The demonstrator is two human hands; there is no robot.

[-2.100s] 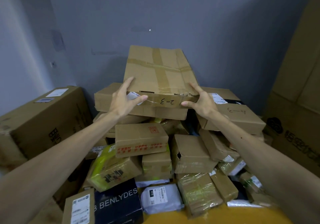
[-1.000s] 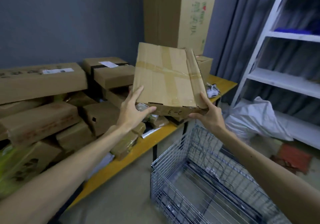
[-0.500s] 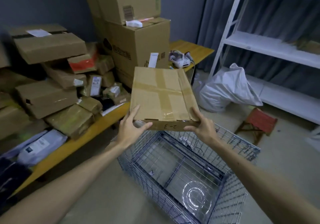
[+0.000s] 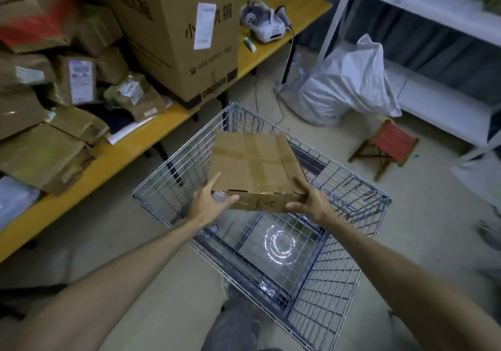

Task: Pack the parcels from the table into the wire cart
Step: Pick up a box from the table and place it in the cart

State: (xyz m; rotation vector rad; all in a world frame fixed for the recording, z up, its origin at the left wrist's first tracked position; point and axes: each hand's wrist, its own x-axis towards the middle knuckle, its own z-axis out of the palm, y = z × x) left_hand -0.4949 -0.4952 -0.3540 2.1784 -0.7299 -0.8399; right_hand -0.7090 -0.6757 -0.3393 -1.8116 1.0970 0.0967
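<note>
- Two hands hold one cardboard box (image 4: pixel 252 163) by its near edge, which is marked "2-3".
- Left hand (image 4: pixel 208 204) grips the near left corner, with the thumb across the front face.
- Right hand (image 4: pixel 311 204) grips the near right corner with curled fingers.
- The box hangs over the open wire cart (image 4: pixel 168 185), and its far end seems to dip inside the rim.
- Other parcels (image 4: pixel 48 155) lie on the yellow table (image 4: pixel 108 160) beside the cart.

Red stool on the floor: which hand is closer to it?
Right. The right hand grips the cardboard box at the corner facing the red stool; the left hand grips the other near corner, farther off, toward the table.
</note>
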